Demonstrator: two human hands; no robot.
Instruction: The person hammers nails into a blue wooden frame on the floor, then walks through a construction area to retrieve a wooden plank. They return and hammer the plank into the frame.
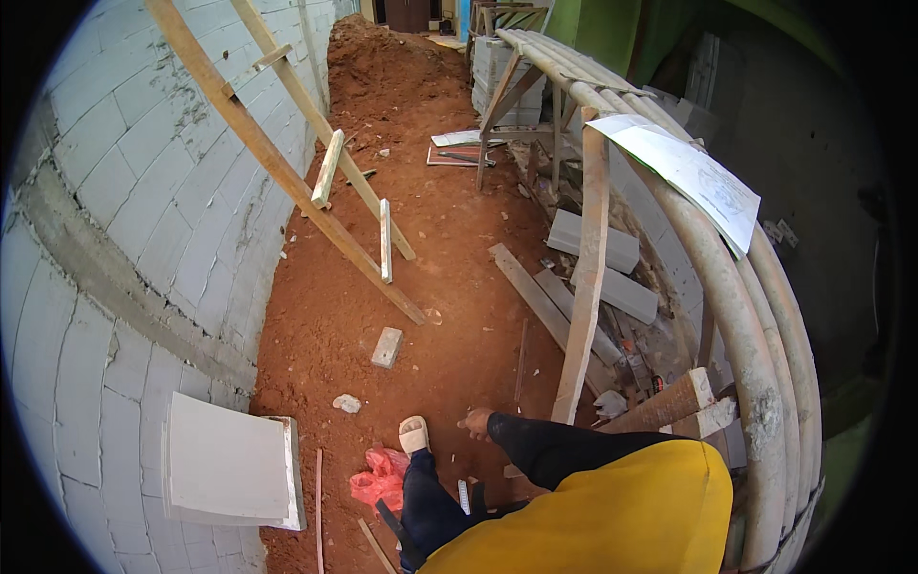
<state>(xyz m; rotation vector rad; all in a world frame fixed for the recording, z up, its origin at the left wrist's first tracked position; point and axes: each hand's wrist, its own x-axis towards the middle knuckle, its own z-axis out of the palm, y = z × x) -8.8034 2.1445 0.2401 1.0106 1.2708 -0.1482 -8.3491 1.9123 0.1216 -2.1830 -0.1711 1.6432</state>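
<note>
My right hand (475, 424), at the end of a black sleeve (545, 448), hangs low over the red soil near my sandalled foot (414, 435). Its fingers look loosely apart, and no object shows in them. Left of it, a crumpled red plastic bag (381, 478) lies on the ground by my leg. My left hand is out of the picture. A yellow garment (593, 512) covers my body at the lower edge.
A wooden ladder (325, 215) leans against the left block wall (143, 182). Grey boards (229, 464) lean there too. Bamboo poles (736, 325) bearing a paper drawing (688, 172) run along the right. Planks (545, 301), pale blocks (595, 241) and a brick (386, 347) lie about.
</note>
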